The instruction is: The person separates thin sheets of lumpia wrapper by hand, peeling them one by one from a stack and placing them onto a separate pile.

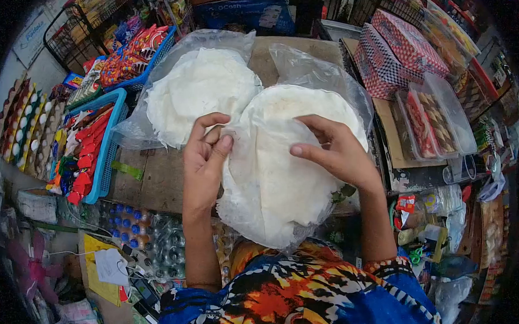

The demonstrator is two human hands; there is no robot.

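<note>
A stack of thin, round white spring roll wrappers [326, 104] lies on clear plastic in front of me. One loose wrapper sheet [270, 174] hangs from its top down toward my body, creased along the middle. My left hand [208, 148] pinches this sheet's upper left edge between thumb and fingers. At the sheet's upper right, my right hand [332, 145] has its thumb in front and curled fingers at the edge. Beyond my left hand sits a second wrapper stack [202, 87], also on plastic.
Under the stacks is a wooden table [149, 174]. Blue baskets [119, 121] of packaged snacks stand left, beside egg trays [26, 128]. Checkered boxes [397, 49] and a clear plastic container [438, 120] are at right. Capped bottles [129, 223] fill the space below the table's near edge.
</note>
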